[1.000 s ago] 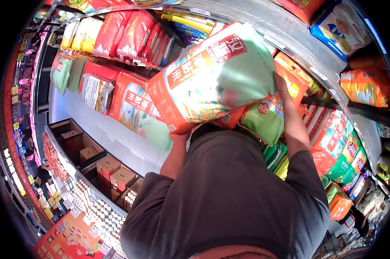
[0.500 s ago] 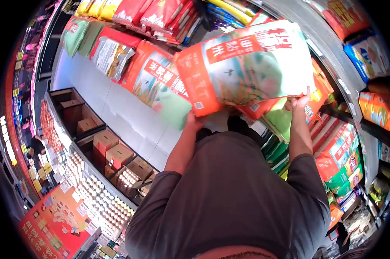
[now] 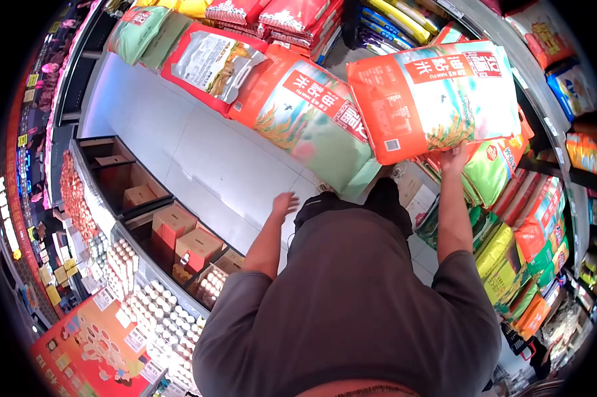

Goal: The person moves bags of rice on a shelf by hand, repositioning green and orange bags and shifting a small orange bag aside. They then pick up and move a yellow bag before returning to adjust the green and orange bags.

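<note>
Shop floor (image 3: 199,152) below, right hand (image 3: 454,159) holds one rice sack (image 3: 444,99) aloft; left hand (image 3: 284,202) spread, empty.

The right hand (image 3: 454,159) reaches up on a straight arm while the left hand (image 3: 284,202) hovers lower, fingers spread

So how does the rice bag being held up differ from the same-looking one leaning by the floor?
The raised bag is off the ground, propped from below by the right hand; the leaning bag rests untouched against the stacked goods, green end toward the floor. The raised bag sits nearly level, the leaning bag slants. Both share an orange-and-green print.
</note>
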`<state>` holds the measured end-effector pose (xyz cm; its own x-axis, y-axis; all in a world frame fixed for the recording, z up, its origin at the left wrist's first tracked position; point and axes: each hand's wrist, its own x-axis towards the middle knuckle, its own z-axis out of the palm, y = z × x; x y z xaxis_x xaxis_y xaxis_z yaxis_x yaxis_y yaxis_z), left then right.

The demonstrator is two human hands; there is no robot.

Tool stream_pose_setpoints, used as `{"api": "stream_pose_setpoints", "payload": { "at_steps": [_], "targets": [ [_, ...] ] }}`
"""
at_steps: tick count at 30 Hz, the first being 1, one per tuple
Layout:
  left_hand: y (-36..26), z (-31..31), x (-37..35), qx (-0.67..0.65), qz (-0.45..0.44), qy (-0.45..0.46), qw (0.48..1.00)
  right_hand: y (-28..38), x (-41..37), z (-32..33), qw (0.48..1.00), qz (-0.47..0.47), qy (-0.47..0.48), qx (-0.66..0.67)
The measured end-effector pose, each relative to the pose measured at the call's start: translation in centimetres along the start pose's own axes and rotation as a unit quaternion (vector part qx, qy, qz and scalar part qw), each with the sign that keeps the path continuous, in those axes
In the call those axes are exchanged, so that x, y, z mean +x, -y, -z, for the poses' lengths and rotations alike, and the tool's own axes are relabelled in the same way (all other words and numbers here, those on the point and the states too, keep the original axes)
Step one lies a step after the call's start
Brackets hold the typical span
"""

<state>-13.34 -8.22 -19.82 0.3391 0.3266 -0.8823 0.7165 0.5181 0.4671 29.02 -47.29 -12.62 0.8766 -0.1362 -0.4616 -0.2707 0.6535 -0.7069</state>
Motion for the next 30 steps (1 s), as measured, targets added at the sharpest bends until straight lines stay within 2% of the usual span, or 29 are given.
{"api": "stream_pose_setpoints", "payload": {
  "at_steps": [2, 4, 7, 8, 9, 12, 14, 16, 18, 20, 22, 24, 26, 29, 30],
  "targets": [
    [3.1, 5.6, 1.3, 0.043, 0.064, -0.049, 0.996, -1.4, -3.0, -0.7, 1.0, 0.006, 0.017, -0.001],
    [4.5, 9.6, 1.5, 0.102, 0.123, -0.082, 0.984, -3.4, -4.6, 0.0, 0.991, -0.134, -0.029, -0.006],
    [4.5, 11.7, 1.0, 0.14, 0.124, -0.083, 0.979, -5.8, -6.2, 0.4, 0.993, -0.112, 0.021, -0.015],
    [4.1, 12.0, 0.9, 0.147, 0.111, -0.085, 0.979, -5.7, -7.2, -0.7, 0.992, -0.111, -0.05, -0.041],
    [3.6, 11.7, 1.1, 0.15, 0.11, -0.083, 0.979, -6.0, -7.1, -0.3, 0.992, -0.108, -0.052, -0.039],
    [1.6, 8.6, 2.3, 0.139, 0.069, -0.055, 0.986, -7.0, -5.5, 1.7, 0.993, -0.098, -0.038, -0.062],
    [0.2, 6.0, 3.8, 0.142, 0.043, -0.037, 0.988, -6.8, -6.2, 1.8, 0.99, -0.117, 0.035, -0.075],
    [-2.4, 2.4, 4.1, 0.179, -0.014, -0.005, 0.984, -7.1, -7.1, 1.8, 0.986, -0.132, 0.009, -0.101],
    [-6.0, -0.7, 3.8, 0.295, -0.118, 0.046, 0.947, -7.9, -7.7, 2.7, 0.981, -0.146, -0.019, -0.125],
    [-10.1, -2.8, 2.9, 0.469, -0.289, 0.049, 0.833, -11.0, -7.8, 6.7, 0.951, -0.217, 0.076, -0.205],
    [-14.1, -3.4, 2.2, 0.476, -0.306, 0.061, 0.822, -16.3, -7.0, 12.2, 0.904, -0.272, 0.116, -0.31],
    [-16.9, -3.4, 4.1, 0.476, -0.325, 0.078, 0.813, -16.6, -12.2, 9.4, 0.859, -0.284, 0.152, -0.399],
    [-18.7, -1.8, 7.5, 0.435, -0.335, 0.062, 0.833, -17.2, -16.7, 6.5, 0.834, -0.335, 0.091, -0.429],
    [-23.2, -0.8, 7.3, 0.415, -0.284, 0.087, 0.86, -21.8, -18.4, 8.0, 0.818, -0.325, 0.106, -0.463],
    [-22.7, 0.7, 11.4, 0.453, -0.33, 0.078, 0.825, -23.2, -18.5, 8.6, 0.828, -0.323, 0.101, -0.448]
  ]
}}
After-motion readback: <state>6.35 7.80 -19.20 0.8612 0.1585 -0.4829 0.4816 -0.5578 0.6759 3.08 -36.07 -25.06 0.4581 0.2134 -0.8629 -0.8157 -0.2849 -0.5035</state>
